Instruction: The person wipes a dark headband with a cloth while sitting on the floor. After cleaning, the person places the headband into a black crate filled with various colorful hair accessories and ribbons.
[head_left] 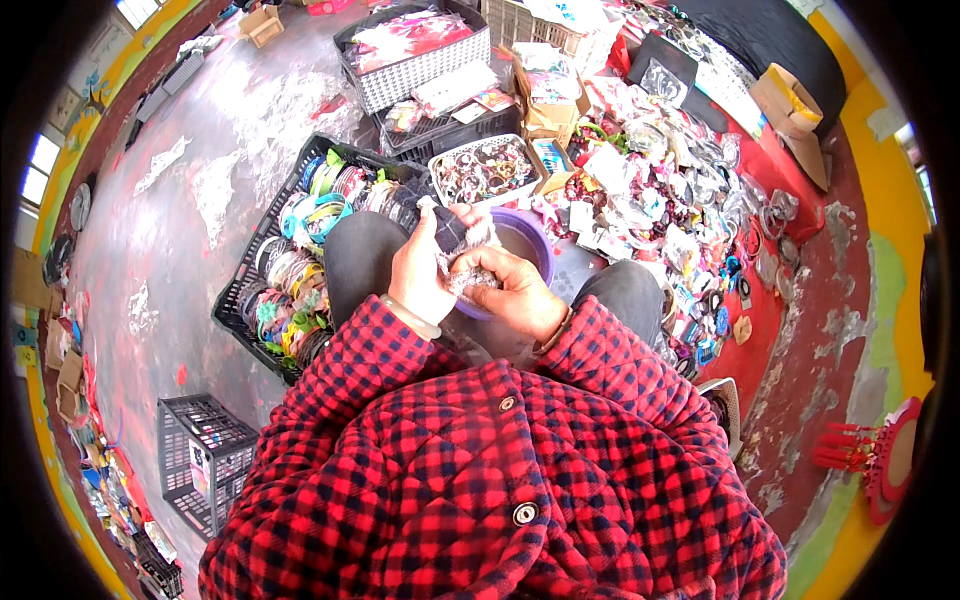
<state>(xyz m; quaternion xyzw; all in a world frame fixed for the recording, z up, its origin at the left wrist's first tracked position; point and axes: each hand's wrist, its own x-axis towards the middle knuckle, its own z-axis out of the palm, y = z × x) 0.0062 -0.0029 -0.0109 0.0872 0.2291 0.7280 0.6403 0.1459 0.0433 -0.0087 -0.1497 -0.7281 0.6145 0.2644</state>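
In front of my knees both hands are together, working on a dark checked cloth piece (452, 232) with whitish, crumpled film-like material (483, 232) about it. My left hand (421, 272) is closed on the cloth, its thumb pointing up along it. Beside it, my right hand (512, 288) has curled fingers gripping the crumpled film, close to the left palm. The exact kind of the cloth piece is hidden by the fingers. Just beyond and below the hands stands a purple basin (546, 250) between my knees.
At my left is a black crate (240, 290) of colourful headbands. Ahead stand a white basket (437, 165) of small hair ties and a grey woven basket (400, 88). A large heap of packaged accessories (640, 190) spreads to the right. An open black crate (205, 450) lies lower left.
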